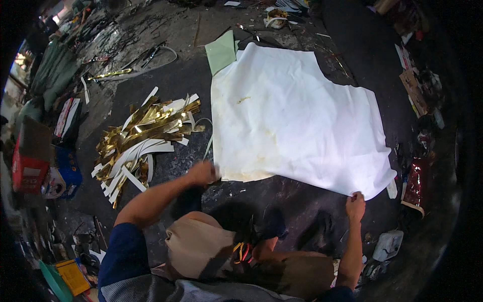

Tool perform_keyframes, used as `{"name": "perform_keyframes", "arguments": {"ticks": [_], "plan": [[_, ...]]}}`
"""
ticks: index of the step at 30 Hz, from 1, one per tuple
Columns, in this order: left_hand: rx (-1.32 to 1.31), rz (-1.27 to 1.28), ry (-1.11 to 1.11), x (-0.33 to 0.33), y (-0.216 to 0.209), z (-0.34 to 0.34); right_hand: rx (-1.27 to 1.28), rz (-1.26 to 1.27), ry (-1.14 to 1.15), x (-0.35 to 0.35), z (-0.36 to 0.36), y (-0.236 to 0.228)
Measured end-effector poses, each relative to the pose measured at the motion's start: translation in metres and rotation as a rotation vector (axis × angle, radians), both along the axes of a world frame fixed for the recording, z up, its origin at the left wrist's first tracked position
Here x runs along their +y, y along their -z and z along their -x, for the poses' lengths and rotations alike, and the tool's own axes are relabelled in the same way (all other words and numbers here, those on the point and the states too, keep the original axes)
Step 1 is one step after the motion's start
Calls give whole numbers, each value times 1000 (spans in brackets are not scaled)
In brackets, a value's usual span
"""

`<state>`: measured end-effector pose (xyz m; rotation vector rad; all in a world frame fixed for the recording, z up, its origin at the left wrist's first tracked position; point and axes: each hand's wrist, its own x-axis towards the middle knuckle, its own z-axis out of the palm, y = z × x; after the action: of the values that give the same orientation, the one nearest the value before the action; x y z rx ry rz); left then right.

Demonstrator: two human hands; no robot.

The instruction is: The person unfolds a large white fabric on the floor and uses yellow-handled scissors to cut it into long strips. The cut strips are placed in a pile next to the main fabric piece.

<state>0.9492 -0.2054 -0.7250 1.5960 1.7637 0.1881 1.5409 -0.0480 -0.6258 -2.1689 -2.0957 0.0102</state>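
Observation:
A large white sheet, smooth and leather-like with yellowish stains, lies spread on a dark mat in front of me. At its near left corner, my left hand is closed on the edge, slightly blurred. My right hand pinches the near edge towards the right corner, where the sheet is creased and a little raised. A pale green piece shows at the sheet's far left corner. Left of the sheet is a pile of gold and white strips.
A red box and a blue box stand at the left. Orange-and-yellow handles show between my legs. A clear plastic container lies at the lower right, below a dark red packet. Scraps litter the far floor.

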Motion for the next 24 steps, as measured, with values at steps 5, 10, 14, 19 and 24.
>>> {"name": "perform_keyframes", "arguments": {"ticks": [5, 10, 14, 19, 24], "plan": [[168, -516, -621, 166, -37, 92, 201, 151, -158, -27, 86, 8], [399, -575, -677, 256, -42, 146, 372, 97, -145, -133, 124, 36], [559, -592, -462, 327, -39, 154, 212, 378, 241, -265, 73, 127], [748, -558, -107, 387, 2, 200, 238, 541, 506, -276, 135, 110], [527, -389, -357, 388, -13, 190, 216, 573, 605, -295, 139, 96]]}}
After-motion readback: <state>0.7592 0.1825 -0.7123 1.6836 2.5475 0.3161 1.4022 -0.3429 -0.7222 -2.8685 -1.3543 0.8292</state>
